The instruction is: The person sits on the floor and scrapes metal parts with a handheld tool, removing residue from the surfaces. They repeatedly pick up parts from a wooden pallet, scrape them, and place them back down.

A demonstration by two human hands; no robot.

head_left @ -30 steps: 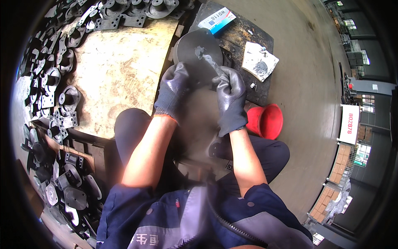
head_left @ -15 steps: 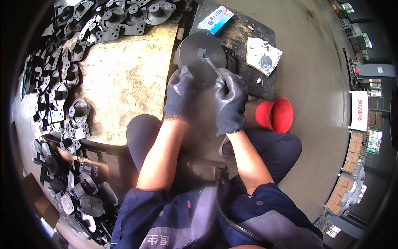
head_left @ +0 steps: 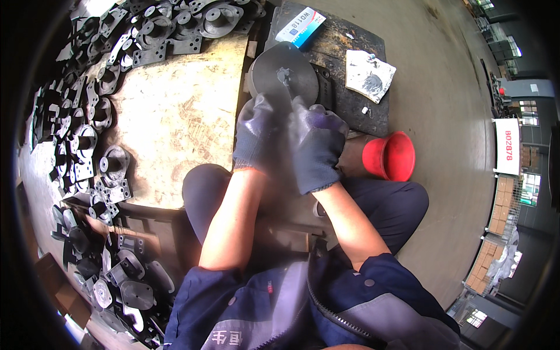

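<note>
A dark grey rounded metal part (head_left: 269, 73) lies ahead of me, with a lighter smear of grey paste (head_left: 283, 76) on its flat face. My left hand (head_left: 254, 125), in a dark coated glove, is closed at the part's near left edge. Closed too is my gloved right hand (head_left: 319, 131), around a thin spatula-like tool (head_left: 288, 92) whose tip reaches the paste. Most of the tool's length is hidden by the fingers. To the right, a white sheet (head_left: 356, 67) carries a patch of the same grey paste.
A blue and white box (head_left: 300, 28) and the sheet sit on a dark worn board (head_left: 335, 44). Right of my knee stands a red bucket-like container (head_left: 389, 156). At left, a wooden board (head_left: 181, 105) has several metal castings (head_left: 114, 163) along its edges; more parts lie below it.
My right hand has moved left and turned, bringing the tool more upright and closer to my left hand. My left hand stays at the metal part's edge.
</note>
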